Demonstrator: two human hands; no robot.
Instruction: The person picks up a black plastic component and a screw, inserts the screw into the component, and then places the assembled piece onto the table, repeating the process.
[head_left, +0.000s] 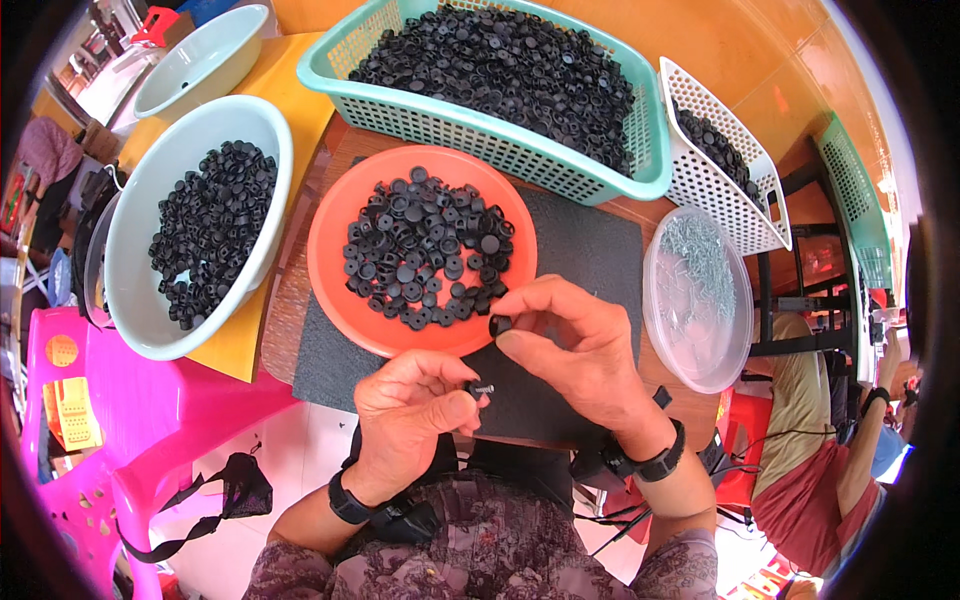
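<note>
Between the thumb and fingers of my left hand [410, 398] is a small black plastic piece with a metal screw [484, 389] sticking out toward the right. My right hand [578, 345] pinches a small round black plastic cap [499, 324] at the front right rim of an orange basin [328, 245]. The two held pieces are apart. Inside the basin lies a loose pile of black plastic caps [408, 272], some with a hole in the middle. My fingers partly cover both held pieces.
A dark mat [600, 240] lies under the basin. Behind stands a green basket [480, 135] heaped with black parts, beside a white basket [725, 110]. To the right is a clear tub [690, 350] of screws; leftward, a pale basin [130, 270] and pink chair [200, 400]. Another person [810, 450] sits right.
</note>
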